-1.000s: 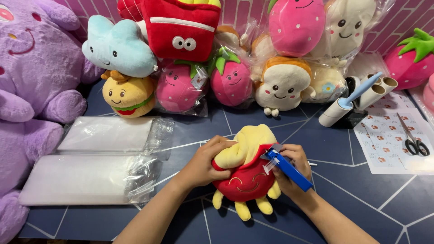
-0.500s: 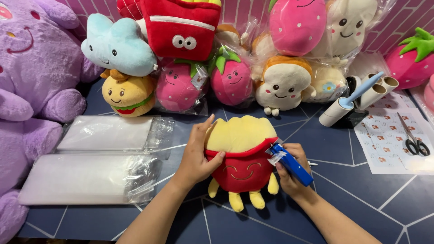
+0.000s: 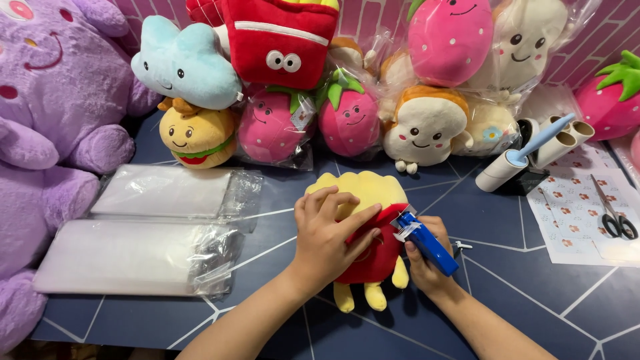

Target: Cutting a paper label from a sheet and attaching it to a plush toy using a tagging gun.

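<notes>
Yellow-and-red fries plush (image 3: 373, 257) is lying flat on the dark blue counter (image 3: 520, 293) now, little yellow legs pointing back toward the person. A second ago it was lifted and tipped up between both hands; half a second ago it was already down and face-up with the left hand just steadying its side. Now the left hand (image 3: 327, 237) has slid right over the top of it, palm down, fingers spread wide across the yellow top and the red body, pressing it flat so the face is mostly covered.

Right hand (image 3: 427, 263) is wrapped around the blue tagging gun (image 3: 427, 243), same grip as before, with the white nose end touching the plush's right edge near where red meets yellow. Whether the tip is actually into the fabric can't be told, the fingers and the tool hide it.

So the toy has gone from being turned over to being pinned down, with the tool brought in against it. Looks like the positioning bit is over and the plush is held steady for the gun.

Around it: two stacks of clear plastic bags (image 3: 140, 257) to the left, a lint roller (image 3: 517, 160) and scissors (image 3: 617, 217) off to the right, and a row of bagged plush toys (image 3: 347, 117) along the back.
</notes>
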